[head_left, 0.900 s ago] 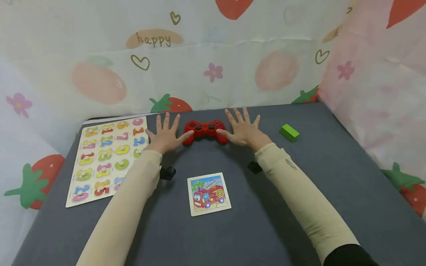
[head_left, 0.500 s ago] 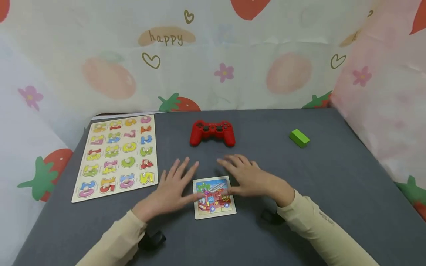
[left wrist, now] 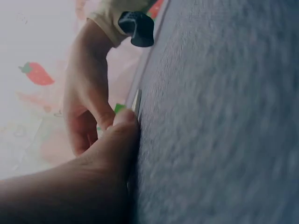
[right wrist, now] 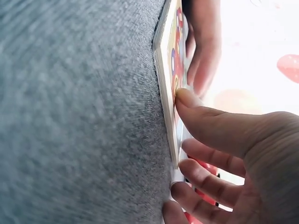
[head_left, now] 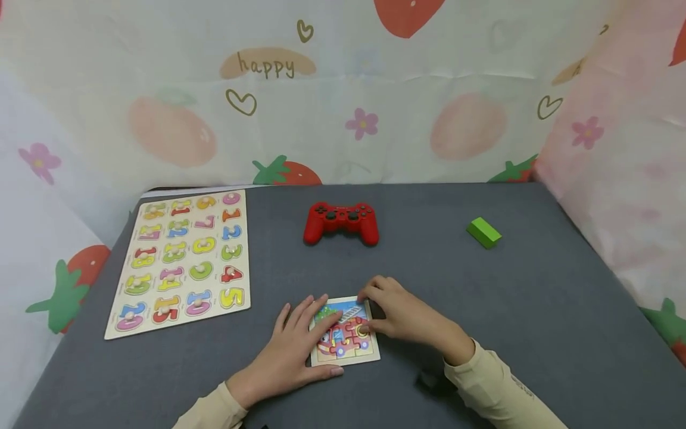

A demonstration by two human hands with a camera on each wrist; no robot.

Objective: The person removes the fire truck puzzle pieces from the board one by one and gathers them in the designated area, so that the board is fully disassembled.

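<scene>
A small square jigsaw puzzle (head_left: 348, 354) with a red fire truck picture lies near the front middle of the grey table. My left hand (head_left: 286, 354) rests over its left side, fingers stretched across the face and frame, thumb along the bottom edge. From the other side my right hand (head_left: 402, 310) grips the puzzle's upper right part with bent fingers. In the right wrist view its thumb (right wrist: 189, 99) presses on the picture while the other fingers curl at the far edge. The left wrist view shows the left thumb (left wrist: 125, 120) beside the puzzle's thin edge.
Behind the puzzle sits a red game controller (head_left: 341, 223). A wooden number board (head_left: 184, 262) with knobbed pieces lies at the left, and a green block (head_left: 484, 232) at the right. A patterned cloth (head_left: 402, 119) hangs along the back.
Both hands have drawn back from the controller to the puzzle. The left now rests on it and the right has bent its fingers onto its upper right part. The head view has shifted slightly.
</scene>
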